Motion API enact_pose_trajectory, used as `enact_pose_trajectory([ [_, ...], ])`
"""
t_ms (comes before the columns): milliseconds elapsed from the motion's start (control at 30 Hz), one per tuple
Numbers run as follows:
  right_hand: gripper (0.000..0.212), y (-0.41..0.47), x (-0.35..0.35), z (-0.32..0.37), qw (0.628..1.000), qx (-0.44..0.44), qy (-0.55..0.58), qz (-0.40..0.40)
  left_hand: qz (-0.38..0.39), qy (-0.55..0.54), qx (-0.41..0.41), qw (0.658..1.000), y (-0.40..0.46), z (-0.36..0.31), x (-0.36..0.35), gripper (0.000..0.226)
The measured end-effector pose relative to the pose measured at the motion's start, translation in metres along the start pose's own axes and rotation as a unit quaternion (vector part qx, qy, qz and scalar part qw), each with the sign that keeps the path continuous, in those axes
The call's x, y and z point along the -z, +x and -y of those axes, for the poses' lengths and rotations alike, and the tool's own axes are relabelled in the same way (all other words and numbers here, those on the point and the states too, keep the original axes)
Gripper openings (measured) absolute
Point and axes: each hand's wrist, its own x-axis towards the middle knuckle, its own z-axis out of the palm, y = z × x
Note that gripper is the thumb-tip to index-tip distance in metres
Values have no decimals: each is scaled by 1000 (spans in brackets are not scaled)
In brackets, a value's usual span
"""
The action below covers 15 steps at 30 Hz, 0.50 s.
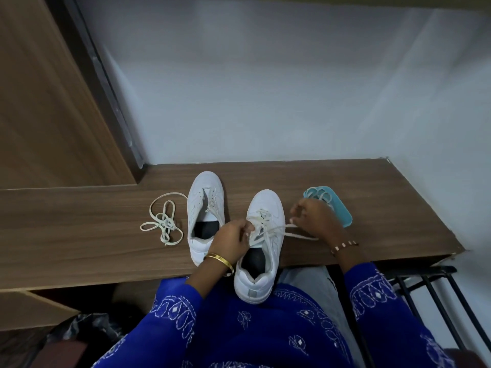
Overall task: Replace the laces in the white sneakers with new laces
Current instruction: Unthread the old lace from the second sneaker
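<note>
- Head view, hands first: my left hand (230, 239) is curled onto the lacing at the throat of the near sneaker (259, 245), fingers pinching the crossed strands just behind the tongue.
- My right hand (314, 219) sits just right of that sneaker, fingers bent around a lace end (301, 235) that runs out taut from the eyelets. The fingertips are blurred, so I can't tell exactly where the pinch falls.
- Landmark is the near sneaker: toe on the wooden shelf (372, 197), heel hanging over the front edge against my lap.
- Second sneaker (205, 216) stands just left of it, fully on the shelf, only partly laced near the toe.
- Loose lace (163, 221) lies tangled further left, well apart from both shoes. Old or new, I can't say.
- Teal tray (336, 205) sits to the right, partly behind my right hand, with a few small rings on it.
- Judgement: mid-lacing on the near sneaker, whether threading or stripping I can't settle from here.
- Risks: the overhanging heel could tip the shoe off if I pull hard to the right. A sharp tug may draw the lace uneven or pull an end back through an eyelet. My right wrist could nudge the tray.
</note>
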Motion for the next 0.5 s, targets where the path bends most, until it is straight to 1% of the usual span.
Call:
enact_pose_trajectory([
  [67, 12, -6, -9, 2, 999, 35, -20, -3, 8, 16, 7, 1000, 3, 1, -2, 17],
  [133, 9, -9, -19, 9, 998, 58, 15, -13, 8, 20, 16, 1000, 5, 1, -4, 19],
  [200, 15, -10, -30, 17, 998, 62, 27, -8, 2, 26, 23, 999, 5, -1, -4, 20],
  [300, 22, -10, -47, 27, 999, 45, 18, -6, 4, 23, 24, 999, 5, -2, -3, 17],
  [367, 17, -10, -53, 29, 999, 29, 28, -16, 6, 23, 22, 999, 4, -2, -1, 13],
  [433, 14, -6, -56, 29, 998, 6, 58, -27, 4, 29, 16, 999, 3, -2, 0, 13],
  [500, 13, -2, -55, 28, 992, -32, 115, -29, 1, 40, 10, 999, 3, -2, 0, 13],
])
